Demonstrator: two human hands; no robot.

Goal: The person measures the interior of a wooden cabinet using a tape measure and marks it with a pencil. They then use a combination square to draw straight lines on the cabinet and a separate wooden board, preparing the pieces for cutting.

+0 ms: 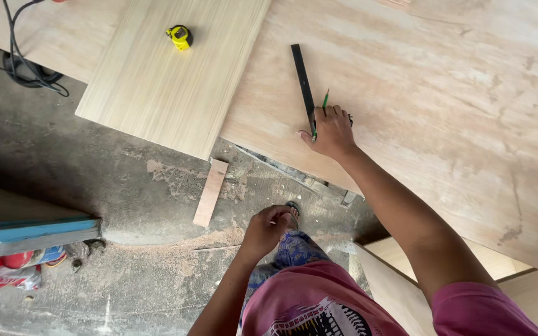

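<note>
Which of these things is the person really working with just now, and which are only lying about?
In use:
- right hand
- green pencil
- black ruler
- plywood sheet

Lying about:
- yellow tape measure on the pale laminate board
- small wood offcut on the floor
- black cable
- blue-edged plank

The left hand hangs loosely closed, off the sheet.

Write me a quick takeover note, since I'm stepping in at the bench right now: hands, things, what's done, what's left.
Right hand presses on the plywood sheet, fingers around a green pencil, beside the black ruler.
Left hand hangs loosely closed above the floor; whether it holds anything is unclear.
Yellow tape measure lies on the pale striped board.
No pencil line is visible along the ruler; marking appears not yet done.
</note>
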